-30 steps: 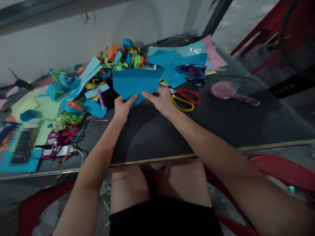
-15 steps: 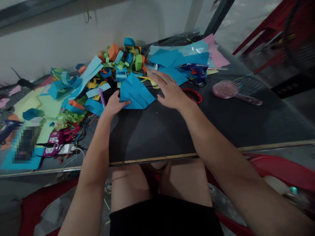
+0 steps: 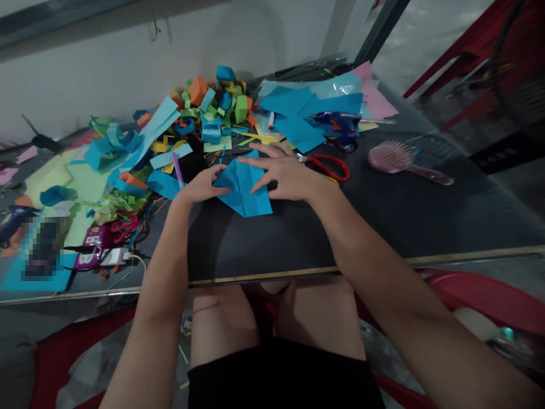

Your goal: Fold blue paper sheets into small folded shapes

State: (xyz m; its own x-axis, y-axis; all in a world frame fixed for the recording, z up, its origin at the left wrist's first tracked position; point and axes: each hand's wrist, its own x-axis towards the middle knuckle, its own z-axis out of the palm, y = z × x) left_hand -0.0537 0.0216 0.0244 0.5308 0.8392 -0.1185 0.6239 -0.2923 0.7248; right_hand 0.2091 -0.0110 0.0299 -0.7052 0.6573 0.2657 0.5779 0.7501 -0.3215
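A creased sheet of blue paper (image 3: 246,190) lies at an angle on the dark tabletop, a fold line running down its middle. My left hand (image 3: 204,183) pinches its left corner between thumb and fingers. Over the upper right part of the sheet, my right hand (image 3: 283,173) rests with its fingers spread and touching the paper. Just right of that hand are red-handled scissors (image 3: 330,167), partly hidden behind it. A purple stick-like item (image 3: 177,170) leans left of my left hand.
Behind the sheet is a heap of folded paper pieces (image 3: 213,105). A glue gun (image 3: 340,122) and a pink hairbrush (image 3: 400,162) lie to the right. On the left are a purple power strip (image 3: 94,245) and a blurred-out phone (image 3: 45,250). The table's front edge (image 3: 264,276) is near my legs.
The blue sheet has been turned and brought slightly nearer to me. My right hand has come left and down onto it, uncovering more of the scissors.
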